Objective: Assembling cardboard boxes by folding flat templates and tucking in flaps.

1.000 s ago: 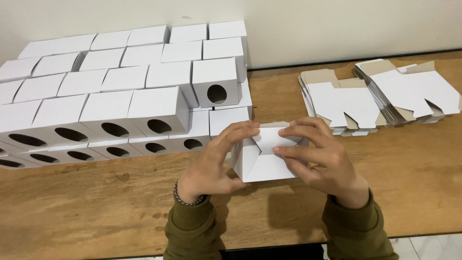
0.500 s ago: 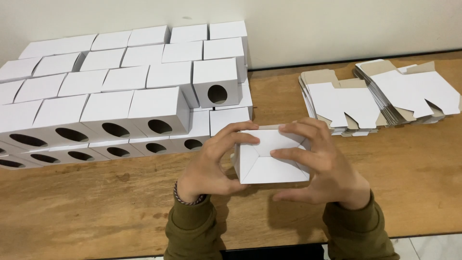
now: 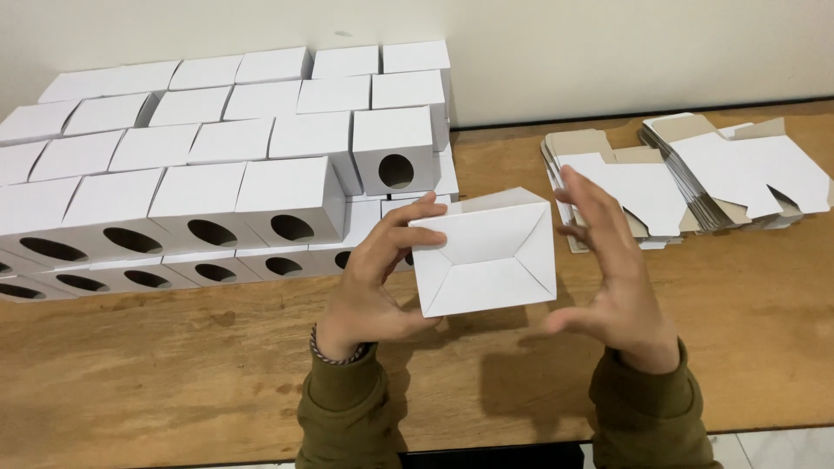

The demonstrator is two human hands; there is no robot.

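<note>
A small white carton is held up above the near middle of the wooden counter, its closed end turned toward the camera so that the four tucked flaps are seen meeting in slanted creases. The carton is pinched along its left edge by the left hand, fingers over the top corner and thumb below, so that grip is closed on the box. The right hand is held flat and spread just right of the carton, apart from it or at most brushing its right edge; that grip is wide and carries nothing. By the look of the flaps, the closing of this end is judged finished and the box is being checked or released; the next move would call for the carton to be turned so its other faces can be seen to, or for it to be carried left and squared against its neighbours without denting the thin board. To the far left, a large block of finished white boxes is stacked in rows, many showing a round hole in the front face. To the far right, two piles of flat unfolded blanks are laid, white on one side and brown on the other. Olive sleeves are seen at both wrists, and a braided band at the left wrist.
</note>
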